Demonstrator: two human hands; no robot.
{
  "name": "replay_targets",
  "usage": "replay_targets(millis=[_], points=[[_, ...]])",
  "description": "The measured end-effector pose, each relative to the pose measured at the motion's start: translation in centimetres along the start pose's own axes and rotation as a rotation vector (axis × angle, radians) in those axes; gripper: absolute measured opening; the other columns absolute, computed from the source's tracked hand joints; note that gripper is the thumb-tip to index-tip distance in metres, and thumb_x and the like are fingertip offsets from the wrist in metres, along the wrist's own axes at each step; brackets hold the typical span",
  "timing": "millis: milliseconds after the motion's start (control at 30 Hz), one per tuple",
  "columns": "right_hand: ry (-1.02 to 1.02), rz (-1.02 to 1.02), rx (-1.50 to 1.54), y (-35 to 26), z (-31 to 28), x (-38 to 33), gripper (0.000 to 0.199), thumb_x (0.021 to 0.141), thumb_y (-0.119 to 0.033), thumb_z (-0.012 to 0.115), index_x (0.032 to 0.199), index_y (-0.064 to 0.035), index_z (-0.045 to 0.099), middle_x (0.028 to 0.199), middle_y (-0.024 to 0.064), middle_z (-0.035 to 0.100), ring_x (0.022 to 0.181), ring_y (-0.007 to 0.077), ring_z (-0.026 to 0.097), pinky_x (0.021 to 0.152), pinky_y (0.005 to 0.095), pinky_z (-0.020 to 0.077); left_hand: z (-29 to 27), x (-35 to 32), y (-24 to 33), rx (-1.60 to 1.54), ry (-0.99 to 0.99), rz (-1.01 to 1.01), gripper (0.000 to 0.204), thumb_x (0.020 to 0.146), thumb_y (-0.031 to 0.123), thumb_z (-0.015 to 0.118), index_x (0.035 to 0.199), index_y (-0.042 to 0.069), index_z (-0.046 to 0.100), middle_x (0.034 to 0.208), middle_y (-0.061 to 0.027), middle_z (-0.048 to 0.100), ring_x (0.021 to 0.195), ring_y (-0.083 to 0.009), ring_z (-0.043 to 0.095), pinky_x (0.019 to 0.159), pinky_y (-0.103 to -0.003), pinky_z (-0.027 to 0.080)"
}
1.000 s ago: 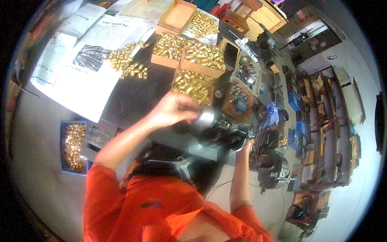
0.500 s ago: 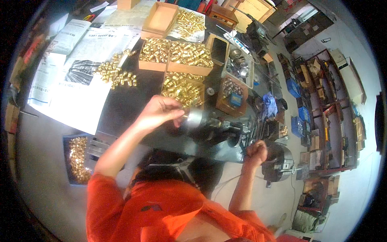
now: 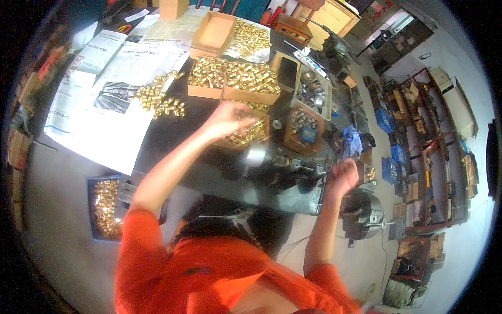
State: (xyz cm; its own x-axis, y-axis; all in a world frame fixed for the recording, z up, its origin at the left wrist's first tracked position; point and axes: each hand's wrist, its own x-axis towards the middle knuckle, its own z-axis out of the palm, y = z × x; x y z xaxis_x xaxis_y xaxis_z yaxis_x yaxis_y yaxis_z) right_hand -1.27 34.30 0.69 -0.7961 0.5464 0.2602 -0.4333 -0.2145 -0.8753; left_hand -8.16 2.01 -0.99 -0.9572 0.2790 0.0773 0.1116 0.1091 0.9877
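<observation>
Brass, small cylindrical fittings (image 3: 246, 133), heaped in shallow brown cardboard tray (image 3: 264, 123) on dark worktable (image 3: 172, 141). Head view, sole view on hand.

Left hand (image 3: 229, 118): reached out over near tray, fingers curled downward onto heap of fittings, touching or just above top layer; pinch around any single piece too blurred to tell. Heap directly under and just right of palm.

Right hand (image 3: 342, 177): closed into fist at right end of dark metal bench machine (image 3: 285, 167), apparently around a lever or handle; gripped part hidden by fingers. Well apart from tray of fittings, machine lying between.

Machine: silver cylindrical chuck end (image 3: 256, 155) facing left, just below near tray.

Farther back: long cardboard box (image 3: 232, 78) filled with same brass fittings; empty open cardboard box (image 3: 214, 34) behind it; loose pile of fittings on white sheet (image 3: 251, 36) beside that.

Left of centre: spread newspaper sheets (image 3: 112, 83) with loose scatter of brass pieces (image 3: 159, 99) on top.

Lower left, floor level: blue crate (image 3: 104, 206) filled with brass pieces.

Right of trays: small wooden box of grey metal parts (image 3: 303, 128); white tray of steel rings (image 3: 314, 94).

Far right: shelving with boxes (image 3: 429, 157). Round steel chuck (image 3: 363, 214) below right wrist.

Bottom: orange sleeves and shirt (image 3: 198, 267).
</observation>
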Motion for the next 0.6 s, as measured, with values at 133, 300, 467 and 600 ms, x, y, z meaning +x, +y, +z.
replay_targets(millis=[133, 300, 467, 600], points=[[-0.128, -0.035, 0.083, -1.3, -4.1, -4.1, 0.024, 0.085, -0.02, 0.043, 0.066, -0.0055, 0.046, 0.053, -0.0032, 0.03, 0.042, 0.0055, 0.025, 0.036, 0.0192, 0.0216, -2.3, -0.7, -0.3, 0.005, 0.078, 0.034, 0.028, 0.08, 0.014, 0.061, 0.099, -0.006, 0.055, 0.075, -0.0095, 0.061, 0.055, -0.0114, 0.058, 0.051, -0.025, 0.046], [-0.112, 0.233, 0.0, 3.5, -8.7, -6.6, 0.022, 0.078, -0.027, 0.054, 0.071, -0.0062, 0.05, 0.055, -0.0043, 0.032, 0.046, 0.0047, 0.028, 0.038, 0.0198, 0.0205, -10.1, -5.7, -5.2, 0.487, 0.454, -0.09, 0.019, 0.075, 0.015, 0.062, 0.087, 0.001, 0.063, 0.072, -0.0127, 0.063, 0.061, -0.0202, 0.062, 0.057, -0.031, 0.048], [0.128, 0.337, 0.007, 7.6, -5.9, -3.7, 0.016, 0.077, -0.018, 0.05, 0.078, -0.0028, 0.055, 0.072, 0.0027, 0.054, 0.064, 0.0157, 0.051, 0.06, 0.0286, 0.0431, -12.5, -5.4, -8.1, 0.856, 0.586, -0.121, 0.023, 0.072, 0.025, 0.061, 0.082, 0.005, 0.064, 0.073, -0.0147, 0.062, 0.069, -0.0302, 0.061, 0.065, -0.038, 0.048], [0.126, 0.305, -0.061, 8.0, -6.1, -3.3, 0.021, 0.079, -0.02, 0.048, 0.083, -0.0017, 0.058, 0.078, 0.0052, 0.057, 0.068, 0.0176, 0.054, 0.06, 0.0302, 0.0445, -12.1, -3.8, -9.1, 1.017, 0.632, -0.121, 0.018, 0.072, 0.023, 0.062, 0.079, 0.006, 0.059, 0.069, -0.016, 0.061, 0.07, -0.031, 0.06, 0.063, -0.04, 0.047]])
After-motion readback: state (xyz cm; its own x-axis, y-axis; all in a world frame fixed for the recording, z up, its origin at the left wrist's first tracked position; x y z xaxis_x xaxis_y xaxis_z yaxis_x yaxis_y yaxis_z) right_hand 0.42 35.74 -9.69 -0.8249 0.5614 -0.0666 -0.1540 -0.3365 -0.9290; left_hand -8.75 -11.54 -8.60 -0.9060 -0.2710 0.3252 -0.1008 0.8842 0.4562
